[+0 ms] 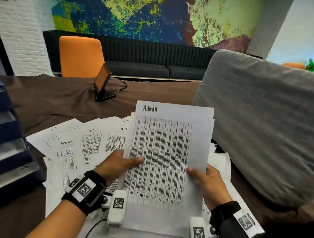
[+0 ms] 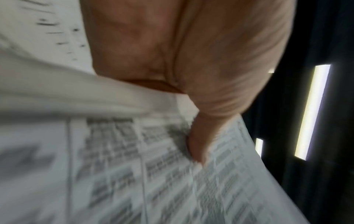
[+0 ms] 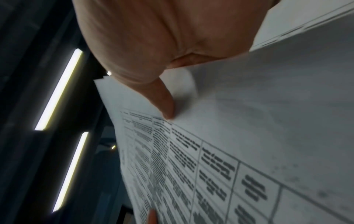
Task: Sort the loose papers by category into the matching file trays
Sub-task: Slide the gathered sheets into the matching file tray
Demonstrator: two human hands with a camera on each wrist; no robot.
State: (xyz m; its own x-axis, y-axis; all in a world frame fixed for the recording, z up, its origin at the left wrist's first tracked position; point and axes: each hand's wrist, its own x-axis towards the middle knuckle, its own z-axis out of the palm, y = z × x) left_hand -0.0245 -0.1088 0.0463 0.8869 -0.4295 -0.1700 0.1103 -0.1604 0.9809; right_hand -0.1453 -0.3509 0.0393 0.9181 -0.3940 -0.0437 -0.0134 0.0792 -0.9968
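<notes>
Both hands hold up a thin sheaf of smooth white sheets point(image 1: 167, 158) headed "Admin", printed with a dense black grid. The left hand point(image 1: 117, 166) pinches its left edge, the right hand point(image 1: 205, 179) its right edge, thumbs flat on top. Beyond the left fingers, loose papers point(image 1: 83, 146) fan across brown cloth toward glossy navy file trays point(image 1: 0, 141).

I see the file trays point(image 1: 0, 141) stacked at the worktop's point(image 1: 61, 99) left edge, loose papers point(image 1: 83, 144) fanned just right of them, a small screen point(image 1: 103, 82) behind the papers, and a cushion point(image 1: 268, 121) to the right.
</notes>
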